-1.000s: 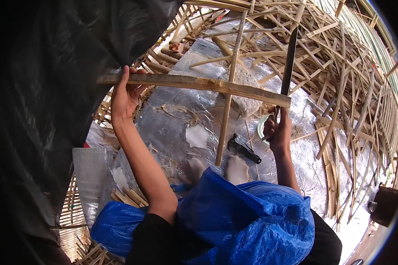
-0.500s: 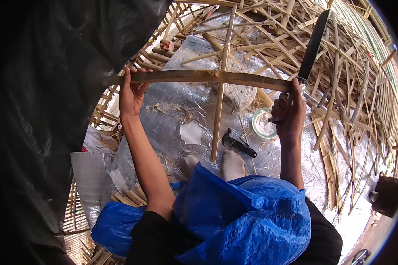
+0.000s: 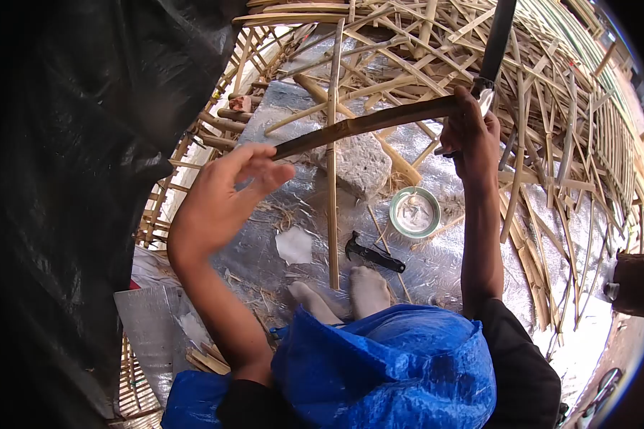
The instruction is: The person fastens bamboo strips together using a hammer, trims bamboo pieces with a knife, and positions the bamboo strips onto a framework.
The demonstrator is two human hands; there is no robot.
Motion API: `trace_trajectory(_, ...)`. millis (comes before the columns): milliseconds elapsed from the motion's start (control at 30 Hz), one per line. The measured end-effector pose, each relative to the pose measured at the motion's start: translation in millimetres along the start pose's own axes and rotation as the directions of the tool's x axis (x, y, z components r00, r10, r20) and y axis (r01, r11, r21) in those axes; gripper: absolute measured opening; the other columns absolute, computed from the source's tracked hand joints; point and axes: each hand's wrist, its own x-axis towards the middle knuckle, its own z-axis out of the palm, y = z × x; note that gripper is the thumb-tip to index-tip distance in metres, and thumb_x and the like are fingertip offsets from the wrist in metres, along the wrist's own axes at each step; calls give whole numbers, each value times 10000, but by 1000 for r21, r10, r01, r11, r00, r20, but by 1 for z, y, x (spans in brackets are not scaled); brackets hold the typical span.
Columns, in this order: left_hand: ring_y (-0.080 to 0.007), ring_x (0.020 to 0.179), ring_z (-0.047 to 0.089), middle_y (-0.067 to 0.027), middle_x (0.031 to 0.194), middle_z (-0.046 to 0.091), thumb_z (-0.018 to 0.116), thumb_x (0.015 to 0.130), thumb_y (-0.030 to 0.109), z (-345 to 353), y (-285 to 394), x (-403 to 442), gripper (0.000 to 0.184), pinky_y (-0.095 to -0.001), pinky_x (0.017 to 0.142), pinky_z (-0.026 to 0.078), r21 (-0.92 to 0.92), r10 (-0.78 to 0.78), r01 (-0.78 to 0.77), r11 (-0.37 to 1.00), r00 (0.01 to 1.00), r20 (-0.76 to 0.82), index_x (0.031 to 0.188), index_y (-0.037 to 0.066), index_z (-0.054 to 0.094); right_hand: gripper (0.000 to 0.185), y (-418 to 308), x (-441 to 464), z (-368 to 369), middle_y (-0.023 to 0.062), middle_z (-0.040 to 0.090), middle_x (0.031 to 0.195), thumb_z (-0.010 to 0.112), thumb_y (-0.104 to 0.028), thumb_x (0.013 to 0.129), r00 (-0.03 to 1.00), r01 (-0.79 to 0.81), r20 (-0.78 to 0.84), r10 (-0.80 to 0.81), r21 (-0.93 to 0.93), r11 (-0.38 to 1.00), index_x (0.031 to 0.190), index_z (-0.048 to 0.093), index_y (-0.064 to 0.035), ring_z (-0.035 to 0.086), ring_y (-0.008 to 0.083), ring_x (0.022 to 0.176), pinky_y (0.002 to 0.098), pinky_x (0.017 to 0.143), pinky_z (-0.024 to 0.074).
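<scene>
My right hand (image 3: 472, 143) is closed around the handle end of a machete (image 3: 499, 43), whose dark blade points up and away. The same hand pinches one end of a split bamboo strip (image 3: 379, 121), which slants down toward the left. Near the strip's lower left end is my left hand (image 3: 218, 200), somewhat blurred, with fingers stretched and apart; whether a fingertip touches the strip I cannot tell. Beneath the strip, a longer bamboo piece (image 3: 333, 229) leans against a rough stone block (image 3: 358, 164).
A green-rimmed bowl (image 3: 415, 232) holding whitish bits stands right of the stone. A black hammer-headed multi-tool (image 3: 379, 257) lies on the silvery sheet (image 3: 436, 272) near my feet. Split bamboo (image 3: 544, 107) is heaped at the back and right. A dark tarp (image 3: 71, 179) hangs at the left.
My left hand has come off its grip on the strip and moved nearer to me, fingers opened. The strip now tilts down to the left, held in my right hand.
</scene>
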Motion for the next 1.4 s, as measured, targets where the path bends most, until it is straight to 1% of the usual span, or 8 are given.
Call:
trace_trajectory(200, -233, 993, 655, -145, 1005, 675, 667, 910, 423, 53, 43, 107, 530, -357, 916, 494, 332, 565, -483, 810, 795, -223, 1161, -39, 597, 257, -31, 14, 42, -32, 422, 545, 614, -250, 972, 985, 17, 173, -12, -31, 999, 837, 582, -34, 380, 67, 401, 246, 378, 321)
trace_trajectory(300, -190, 902, 670, -103, 943, 674, 600, 976, 287, 41, 45, 137, 344, -317, 824, 525, -360, 534, -445, 820, 820, 204, 1100, -33, 605, 278, -46, 29, 64, -43, 390, 521, 601, -284, 980, 984, 40, 174, -24, -85, 996, 878, 591, -24, 354, 56, 383, 244, 361, 302)
trace_trajectory(600, -215, 815, 720, -110, 941, 720, 595, 980, 189, -36, 55, 141, 225, -325, 755, 583, -448, 564, -799, 402, 601, -566, 1132, 28, 636, 482, -98, 70, 112, -55, 293, 479, 439, -534, 1004, 977, 44, 214, -3, -191, 981, 808, 559, -111, 305, 61, 330, 231, 304, 266)
trace_trajectory(733, -107, 552, 589, -57, 725, 639, 543, 1014, 311, -39, 95, 133, 315, -247, 530, 477, -326, 168, -786, 525, 471, -866, 982, 3, 602, 467, -124, 87, 121, -64, 313, 525, 457, -543, 994, 943, -72, 313, 115, -148, 986, 884, 548, -98, 298, 48, 364, 213, 329, 253)
trace_trajectory(833, -209, 794, 721, -93, 947, 724, 600, 978, 185, -27, 30, 167, 213, -322, 750, 586, -363, 402, -842, 400, 517, -756, 1127, 39, 642, 460, -117, 98, 127, -44, 363, 539, 428, -506, 1017, 908, -131, 383, 171, -129, 983, 887, 520, -73, 306, 41, 354, 190, 315, 265)
trace_trajectory(900, -229, 816, 725, -97, 968, 723, 600, 978, 191, -10, 11, 176, 232, -354, 779, 595, -152, 186, -566, 810, 495, -849, 1124, 12, 631, 524, -96, 96, 135, -87, 277, 465, 525, -589, 949, 830, -362, 433, 353, -65, 930, 643, 411, -179, 274, 71, 360, 263, 307, 215)
trace_trajectory(1000, -134, 788, 704, -104, 909, 727, 617, 972, 170, -11, 8, 177, 235, -235, 653, 513, -449, 172, -786, 425, 558, -812, 1107, -22, 638, 494, -89, 58, 129, -59, 368, 516, 539, -587, 941, 829, -508, 157, 536, -190, 840, 710, 484, -154, 323, 62, 409, 255, 369, 274)
trace_trajectory(1400, -42, 717, 597, -34, 792, 706, 697, 924, 187, -23, 10, 115, 235, -222, 625, 446, -149, 181, -547, 824, 503, -845, 924, -47, 709, 568, -21, -49, 101, -12, 349, 498, 346, -616, 993, 918, -299, 225, 327, -151, 942, 843, 487, -87, 329, 102, 337, 257, 316, 306)
